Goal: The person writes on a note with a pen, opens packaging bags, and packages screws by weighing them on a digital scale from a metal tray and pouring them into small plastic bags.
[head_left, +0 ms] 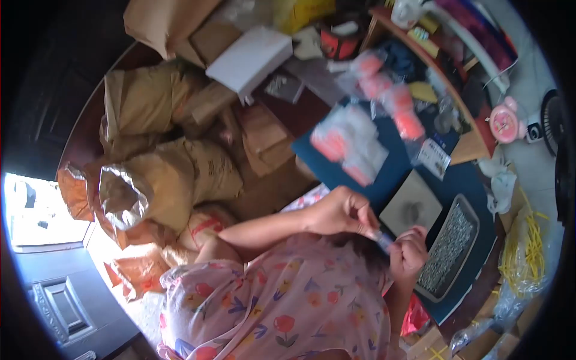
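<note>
The small bluish thing looks like thin clear plastic, narrow and a little shiny; it is too small and blurred to tell more. It is between the two hands, in front of the person's floral clothing, near the lower corner of the pale square plate. The left hand pinches it at one end with thumb and fingers, and the right hand has the fingers curled closed around the other end.

Beside the right hand lies a long tray with rounded corners, full of many small grey-green pieces (they are like little grains, but I cannot tell their material). The plate has a smooth face with a dark round blur on it. Both rest on a flat blue-green sheet. Farther up on this sheet there are soft-looking white and pink packs, and a white printed card is near them.

The right hand covers part of the view of the plate's lower corner. At the left stand creased brown paper sacks, one open with silvery lining. A white box, a pink round clock and yellow strips are around the work place.
</note>
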Demonstrator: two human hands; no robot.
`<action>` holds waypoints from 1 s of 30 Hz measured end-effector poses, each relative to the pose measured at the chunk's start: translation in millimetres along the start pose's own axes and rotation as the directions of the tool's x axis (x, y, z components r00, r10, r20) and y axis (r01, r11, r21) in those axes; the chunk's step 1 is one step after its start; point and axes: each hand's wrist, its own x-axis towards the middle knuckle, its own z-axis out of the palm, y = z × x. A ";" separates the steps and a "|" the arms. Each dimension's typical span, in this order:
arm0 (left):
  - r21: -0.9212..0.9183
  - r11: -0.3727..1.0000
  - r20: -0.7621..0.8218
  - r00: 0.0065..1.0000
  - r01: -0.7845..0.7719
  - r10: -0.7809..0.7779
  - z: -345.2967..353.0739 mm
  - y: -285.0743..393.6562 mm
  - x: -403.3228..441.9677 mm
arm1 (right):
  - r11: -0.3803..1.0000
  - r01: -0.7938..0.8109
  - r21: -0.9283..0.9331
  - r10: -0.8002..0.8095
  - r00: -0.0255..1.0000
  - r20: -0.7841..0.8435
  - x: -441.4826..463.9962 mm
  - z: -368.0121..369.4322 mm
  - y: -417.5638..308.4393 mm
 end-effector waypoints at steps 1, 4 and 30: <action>-0.005 0.999 0.010 0.999 -0.034 0.034 -3.5 0.8 -0.8 | 0.998 -0.052 0.037 0.052 0.999 0.015 3.2 1.4 -1.7; 0.051 0.995 0.068 0.994 -0.088 0.085 -14.4 7.7 -5.0 | 0.957 -0.216 0.195 0.202 0.975 0.087 -2.8 11.0 6.7; 0.395 0.113 -0.616 0.171 0.912 0.769 -342.3 166.2 -38.3 | 0.883 -0.429 0.192 0.402 0.901 0.163 -13.0 11.1 5.0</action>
